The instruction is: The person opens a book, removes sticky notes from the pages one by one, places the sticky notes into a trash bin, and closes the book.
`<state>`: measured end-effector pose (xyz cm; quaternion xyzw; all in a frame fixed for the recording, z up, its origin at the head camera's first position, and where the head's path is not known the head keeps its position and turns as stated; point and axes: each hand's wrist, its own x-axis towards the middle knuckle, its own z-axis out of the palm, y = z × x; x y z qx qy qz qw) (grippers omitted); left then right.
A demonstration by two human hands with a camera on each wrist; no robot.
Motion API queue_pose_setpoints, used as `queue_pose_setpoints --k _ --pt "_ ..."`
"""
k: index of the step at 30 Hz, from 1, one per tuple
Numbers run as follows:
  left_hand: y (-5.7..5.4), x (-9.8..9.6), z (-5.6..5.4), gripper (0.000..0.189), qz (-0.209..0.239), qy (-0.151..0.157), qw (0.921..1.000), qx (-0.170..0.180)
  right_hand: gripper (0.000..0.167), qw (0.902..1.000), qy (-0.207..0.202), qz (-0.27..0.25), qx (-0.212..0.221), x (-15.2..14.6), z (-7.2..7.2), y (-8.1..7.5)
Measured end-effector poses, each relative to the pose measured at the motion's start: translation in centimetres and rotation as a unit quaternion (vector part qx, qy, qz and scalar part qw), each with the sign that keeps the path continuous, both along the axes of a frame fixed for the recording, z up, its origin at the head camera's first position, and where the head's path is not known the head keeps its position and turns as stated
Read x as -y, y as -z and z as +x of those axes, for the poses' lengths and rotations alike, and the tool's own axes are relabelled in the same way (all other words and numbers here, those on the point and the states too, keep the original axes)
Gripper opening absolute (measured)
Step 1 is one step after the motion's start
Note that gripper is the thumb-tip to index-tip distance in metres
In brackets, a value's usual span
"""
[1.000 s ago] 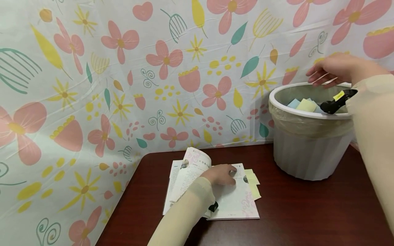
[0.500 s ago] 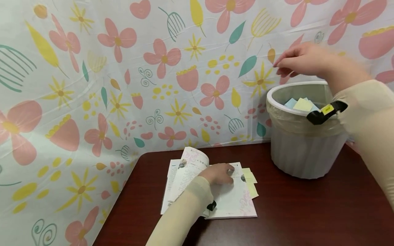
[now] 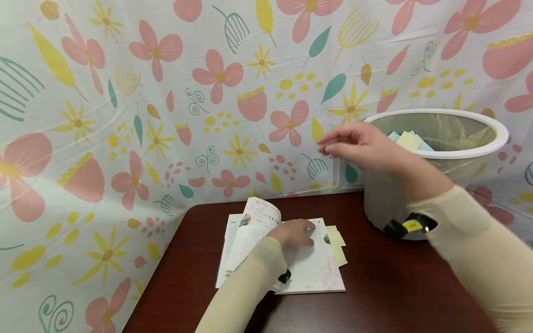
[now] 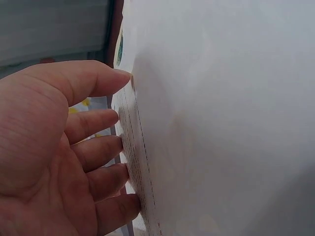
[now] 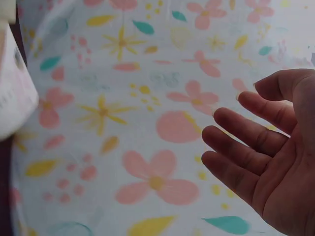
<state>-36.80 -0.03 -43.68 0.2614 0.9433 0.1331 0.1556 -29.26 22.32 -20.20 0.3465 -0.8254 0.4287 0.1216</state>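
Observation:
An open book [image 3: 310,273] lies on the dark red table, its left pages curling up. My left hand [image 3: 293,232] rests on the right-hand page; in the left wrist view its fingertips [image 4: 118,211] touch the printed paper, fingers fairly straight. Pale yellow sticky notes [image 3: 340,255] stick out from the book's right edge. My right hand [image 3: 362,145] is in the air in front of the bin [image 3: 479,155], above and to the right of the book. In the right wrist view its fingers [image 5: 236,147] are loosely extended with nothing between them.
The grey bin has a white rim and a clear plastic liner. Blue and yellow paper notes [image 3: 410,140] lie inside it. A flowered cloth [image 3: 250,101] hangs behind the table [image 3: 374,286]. Each wrist wears a black strap [image 3: 410,225].
My right hand has come out from over the bin, moving left and down toward the book. My left hand stays on the page. The view has shifted slightly.

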Motion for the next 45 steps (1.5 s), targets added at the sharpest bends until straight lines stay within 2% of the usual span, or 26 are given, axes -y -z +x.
queue_pose_setpoints --k 5,7,9,12,16,21,25,31,37,45 --pt "0.2 0.0 -0.1 0.058 0.003 0.001 1.0 -0.004 0.025 0.9977 -0.034 -0.056 0.018 0.8 -0.6 5.3" --pt "0.2 0.0 -0.2 0.058 0.003 0.001 1.0 -0.005 0.026 0.9951 -0.023 -0.084 0.047 1.0 -1.1 7.7" --pt "0.2 0.1 -0.2 0.058 0.003 0.002 1.0 -0.004 0.03 0.9883 -0.012 -0.117 0.096 1.1 -1.5 10.1" --pt "0.1 0.1 -0.2 0.058 -0.001 0.002 1.0 -0.005 0.038 0.9716 0.019 -0.152 0.181 1.0 -2.0 13.6" --pt "-0.2 0.0 -0.1 0.059 -0.003 -0.003 1.0 -0.004 0.049 0.9422 0.06 -0.173 0.281 1.0 -2.7 17.7" --pt "-0.1 -0.2 -0.1 0.059 -0.002 -0.013 0.9999 -0.001 0.061 0.9102 0.079 -0.18 0.364 1.1 -3.4 21.6" --pt "0.2 -0.3 -0.2 0.058 -0.002 -0.015 0.9999 0.0 0.067 0.8976 0.07 -0.185 0.394 1.2 -3.3 23.2" --pt "-0.1 -0.3 0.0 0.058 -0.005 -0.009 0.9999 -0.009 0.073 0.8838 0.061 -0.201 0.418 1.5 -3.1 24.2" --pt "-0.1 -0.5 0.2 0.058 -0.01 -0.016 0.9998 -0.007 0.076 0.8785 0.052 -0.208 0.427 1.3 -3.1 24.9" --pt "0.1 -0.4 0.0 0.058 -0.015 -0.013 0.9998 -0.004 0.075 0.8691 0.049 -0.221 0.44 1.1 -3.2 24.9"
